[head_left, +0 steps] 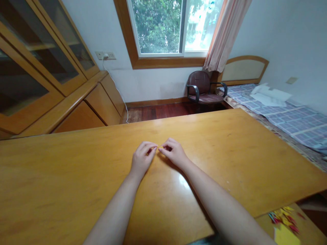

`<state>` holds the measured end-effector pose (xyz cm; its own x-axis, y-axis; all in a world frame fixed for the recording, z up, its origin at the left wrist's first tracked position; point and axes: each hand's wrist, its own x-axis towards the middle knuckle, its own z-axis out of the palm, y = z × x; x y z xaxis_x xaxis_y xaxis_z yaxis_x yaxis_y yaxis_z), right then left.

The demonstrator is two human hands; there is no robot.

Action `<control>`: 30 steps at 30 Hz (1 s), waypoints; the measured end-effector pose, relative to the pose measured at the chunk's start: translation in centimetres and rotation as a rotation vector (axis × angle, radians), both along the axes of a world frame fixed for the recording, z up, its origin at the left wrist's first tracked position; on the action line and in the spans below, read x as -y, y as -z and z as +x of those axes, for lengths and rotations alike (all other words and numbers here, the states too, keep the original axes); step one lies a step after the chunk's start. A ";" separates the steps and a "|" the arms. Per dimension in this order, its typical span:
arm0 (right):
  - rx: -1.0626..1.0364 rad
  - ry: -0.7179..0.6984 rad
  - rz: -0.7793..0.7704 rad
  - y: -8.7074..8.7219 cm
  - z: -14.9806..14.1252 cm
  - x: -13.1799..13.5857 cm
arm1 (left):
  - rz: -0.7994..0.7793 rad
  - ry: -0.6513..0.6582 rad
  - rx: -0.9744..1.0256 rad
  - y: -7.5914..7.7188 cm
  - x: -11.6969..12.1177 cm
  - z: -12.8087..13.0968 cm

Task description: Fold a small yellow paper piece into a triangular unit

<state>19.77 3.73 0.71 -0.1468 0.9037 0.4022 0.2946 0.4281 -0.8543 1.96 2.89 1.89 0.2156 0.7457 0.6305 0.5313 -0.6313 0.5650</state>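
My left hand and my right hand meet above the middle of the wooden table. A small yellow piece, perhaps folded paper, spans the narrow gap between their fingertips. Thumb and forefinger of each hand are pinched on one end of it. Most of the piece is covered by the fingers, and its exact shape is too small to make out. Both forearms reach in from the lower edge of the view.
At the lower right, a lower surface holds a yellow sheet and several small yellow, red and blue pieces. Beyond the table stand a brown armchair and a bed. A wooden cabinet lines the left.
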 end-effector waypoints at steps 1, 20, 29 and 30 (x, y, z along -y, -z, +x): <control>0.000 0.001 0.000 0.0 0.0 0.0 | -0.005 0.002 0.005 0.0 0.0 0.0; 0.028 0.019 0.014 -0.3 0.0 0.2 | -0.054 0.004 0.039 -0.2 0.1 0.0; 0.027 0.023 0.045 -0.2 -0.2 0.2 | -0.134 -0.053 0.137 -0.1 0.2 0.5; 0.027 0.023 0.048 -0.2 -0.2 0.2 | -0.150 -0.055 0.150 -0.2 0.3 0.5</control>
